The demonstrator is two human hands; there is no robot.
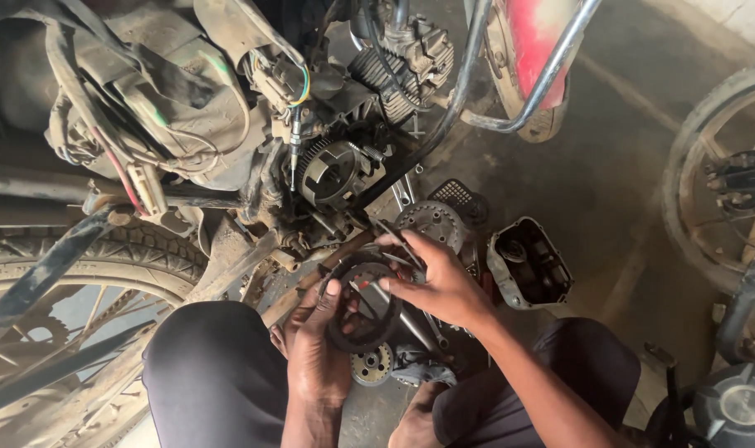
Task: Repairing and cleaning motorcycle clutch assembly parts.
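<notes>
Both hands, left and right, grip a dark, stiff, probably oily clutch plate ring by its rim beside the motorcycle's exposed clutch basket.

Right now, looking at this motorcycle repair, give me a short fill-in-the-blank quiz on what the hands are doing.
1. The left hand holds a dark ____-shaped clutch plate.
2. The right hand rests its fingers on the plate's ____ edge.
3. The open engine cover lies on the floor to the person's ____.
4. The motorcycle's fuel tank is ____.

Missing words: ring; upper; right; red
</notes>
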